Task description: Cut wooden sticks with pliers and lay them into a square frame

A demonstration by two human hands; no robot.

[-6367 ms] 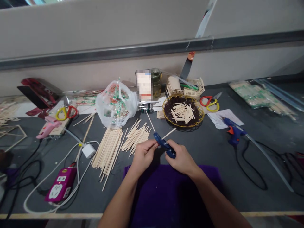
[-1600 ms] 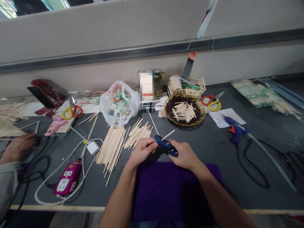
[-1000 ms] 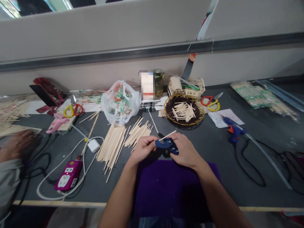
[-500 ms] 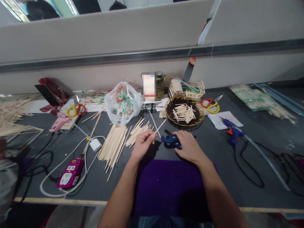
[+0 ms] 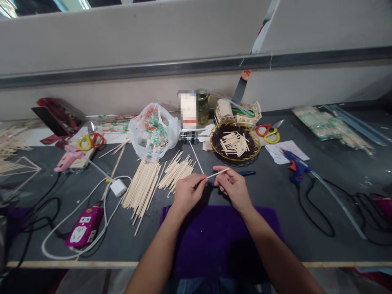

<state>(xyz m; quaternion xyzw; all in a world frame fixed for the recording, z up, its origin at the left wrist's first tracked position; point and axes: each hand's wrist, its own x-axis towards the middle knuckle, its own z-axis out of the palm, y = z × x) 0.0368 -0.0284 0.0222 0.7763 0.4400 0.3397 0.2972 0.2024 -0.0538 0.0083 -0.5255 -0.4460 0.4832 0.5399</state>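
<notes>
Right grip (image 5: 234,185), maybe pinching, I can't tell, has moved off the blue tool (image 5: 246,173) below it, and the stick (image 5: 212,176) the left grip (image 5: 190,191) pinches could drop if held loosely.

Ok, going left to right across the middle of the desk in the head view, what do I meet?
Pink glue gun, white adapter, bundle of long sticks, left hand holding a thin stick, right hand, blue glue gun.
</notes>
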